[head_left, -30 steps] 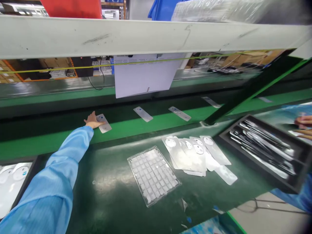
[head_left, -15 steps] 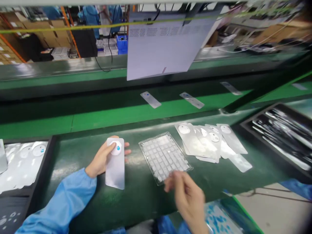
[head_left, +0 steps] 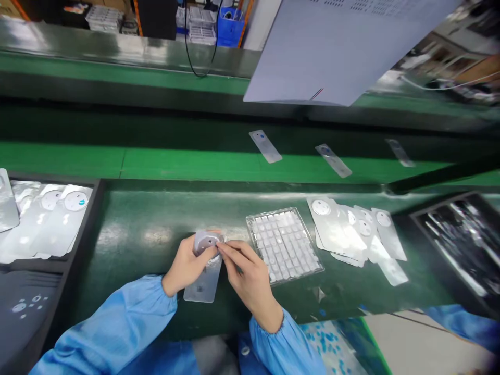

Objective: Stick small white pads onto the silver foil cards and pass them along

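Observation:
My left hand [head_left: 191,268] holds a flat, pale rectangular plate [head_left: 201,289] with rounded corners, its thumb lying across the front below the round part. Against that round part, my right hand [head_left: 248,273] pinches with thumb and forefinger. Whatever sits between those fingertips is too small to make out. The round area looks grey with a small dark spot. Just right of my right hand lies a clear tray [head_left: 287,245] with rows of small whitish pieces.
Loose plates [head_left: 341,229] lie piled right of the tray. A black bin [head_left: 97,208] at left holds more plates; another dark bin [head_left: 461,245] stands at right. Several plates lie on the green conveyor [head_left: 175,164]. A white panel [head_left: 328,57] hangs overhead. Blue bits fill a bag [head_left: 332,344] below.
My right hand has moved from the tray's near edge left to the plate, where it pinches at the round part. The blue mark on the held plate no longer shows. The view has tilted down.

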Motion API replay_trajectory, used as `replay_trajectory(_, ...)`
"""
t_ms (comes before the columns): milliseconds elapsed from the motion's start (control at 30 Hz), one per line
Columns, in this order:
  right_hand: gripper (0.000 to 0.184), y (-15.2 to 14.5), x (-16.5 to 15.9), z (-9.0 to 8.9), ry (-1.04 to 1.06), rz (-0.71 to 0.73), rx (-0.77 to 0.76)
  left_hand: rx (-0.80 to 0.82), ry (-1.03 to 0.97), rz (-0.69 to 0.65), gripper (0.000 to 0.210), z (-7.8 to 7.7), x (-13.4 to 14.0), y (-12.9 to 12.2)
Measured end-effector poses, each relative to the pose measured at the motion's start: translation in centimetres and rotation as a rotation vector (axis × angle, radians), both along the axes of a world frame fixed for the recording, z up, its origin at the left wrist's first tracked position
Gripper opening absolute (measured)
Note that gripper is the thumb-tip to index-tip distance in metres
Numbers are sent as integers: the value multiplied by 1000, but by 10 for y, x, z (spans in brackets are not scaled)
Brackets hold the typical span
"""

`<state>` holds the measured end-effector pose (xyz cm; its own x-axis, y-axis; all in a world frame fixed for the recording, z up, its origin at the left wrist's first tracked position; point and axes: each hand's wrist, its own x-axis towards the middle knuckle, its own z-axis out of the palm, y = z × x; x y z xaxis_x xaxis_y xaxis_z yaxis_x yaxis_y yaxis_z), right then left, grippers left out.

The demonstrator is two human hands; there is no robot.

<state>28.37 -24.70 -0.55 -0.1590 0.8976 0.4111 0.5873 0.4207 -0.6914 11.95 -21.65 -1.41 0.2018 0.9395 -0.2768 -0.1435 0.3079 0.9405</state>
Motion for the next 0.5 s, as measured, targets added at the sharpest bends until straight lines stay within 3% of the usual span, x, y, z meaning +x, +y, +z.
replay_trajectory(333,20,2,0,-2,-91,-48,13,-128,-159,1,37,-7,1,-8)
replay_trajectory(500,16,2,-5,2,131,-89,-151,-130,-154,15,37,-8,3,-8)
